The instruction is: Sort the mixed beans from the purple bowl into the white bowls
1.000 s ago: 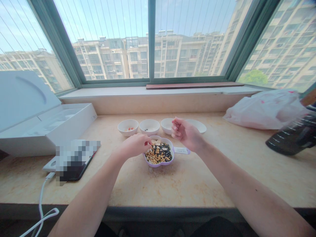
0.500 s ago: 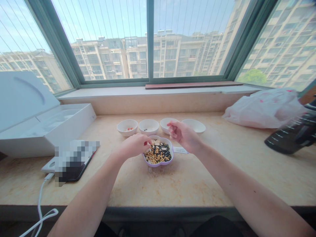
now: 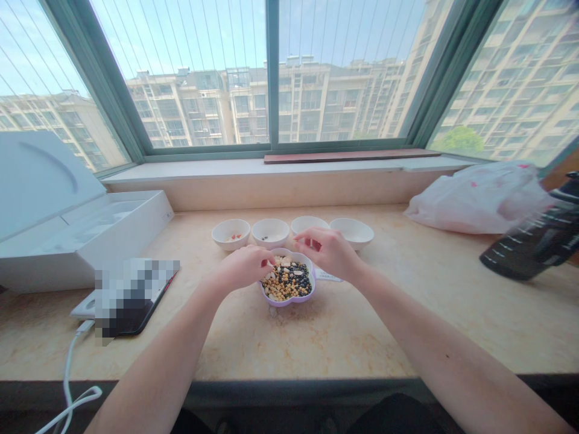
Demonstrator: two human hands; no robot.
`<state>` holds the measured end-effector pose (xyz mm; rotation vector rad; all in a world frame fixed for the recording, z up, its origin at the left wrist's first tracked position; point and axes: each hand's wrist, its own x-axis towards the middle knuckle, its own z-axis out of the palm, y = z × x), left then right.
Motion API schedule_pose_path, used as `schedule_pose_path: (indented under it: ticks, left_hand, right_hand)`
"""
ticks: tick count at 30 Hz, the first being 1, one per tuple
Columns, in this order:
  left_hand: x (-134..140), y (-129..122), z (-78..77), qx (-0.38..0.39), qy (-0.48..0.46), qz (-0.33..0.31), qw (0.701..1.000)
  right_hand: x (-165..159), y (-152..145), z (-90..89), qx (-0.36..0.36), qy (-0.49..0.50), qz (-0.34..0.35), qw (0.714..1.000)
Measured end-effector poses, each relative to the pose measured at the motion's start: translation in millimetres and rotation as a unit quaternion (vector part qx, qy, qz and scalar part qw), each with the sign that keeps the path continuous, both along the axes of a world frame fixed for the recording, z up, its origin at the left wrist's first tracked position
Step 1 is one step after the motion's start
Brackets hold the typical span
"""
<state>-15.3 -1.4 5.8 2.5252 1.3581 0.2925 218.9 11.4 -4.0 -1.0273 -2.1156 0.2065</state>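
Observation:
A purple-rimmed scalloped bowl (image 3: 289, 303) stands in front of me, full of black beans, yellow beans and pale flat pieces. At its upper left rim, my left hand (image 3: 246, 265) is closed, its fingertips curled together over the pale pieces; whatever they pinch is hidden. My right hand (image 3: 332, 250) hovers over the bowl's upper right side, fingers bent with the tips a little apart, nothing visible in them. Behind are white bowls in a row: the leftmost bowl (image 3: 219, 237) holds small reddish pieces, the second bowl (image 3: 270, 242) a few dark beans. The third bowl (image 3: 310, 221) is partly covered by my right hand.
The fourth white bowl (image 3: 351, 226) ends the row at right. A white label-like strip (image 3: 329, 276) lies beside the purple bowl. An open white box (image 3: 131, 223) and a phone (image 3: 145, 313) are at left; a plastic bag (image 3: 479, 199) and dark bottle (image 3: 525, 247) at right.
My right hand has come down and left from before the third white bowl toward the purple bowl, its fingers loosening. My left hand stays at the purple bowl's rim.

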Motion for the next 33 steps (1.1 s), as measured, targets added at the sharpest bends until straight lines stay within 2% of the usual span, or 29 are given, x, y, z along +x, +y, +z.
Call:
schedule_pose_path:
  ticks: [3,10,15,24,33]
  left_hand:
    - [-1,1,-2.2,0.01,-0.001,-0.003,1.0]
    - [-1,4,-4.6,0.024,0.016,-0.016,0.999]
    - [0,3,-2.6,0.018,0.022,-0.022,0.999]
    - [1,3,-6.0,0.023,0.03,-0.051,0.998]
    - [7,0,-8.6,0.039,0.022,-0.075,0.996]
  right_hand:
    - [3,4,0.1,0.005,-0.004,-0.018,1.0]
    - [19,20,1.2,0.01,-0.006,-0.119,0.993]
    - [32,36,-5.6,0.009,-0.038,-0.173,0.984]
    - [37,55,-24.1,-0.004,-0.072,-0.199,0.977]
    - [33,60,-26.8,-0.036,-0.16,-0.265,0.95]
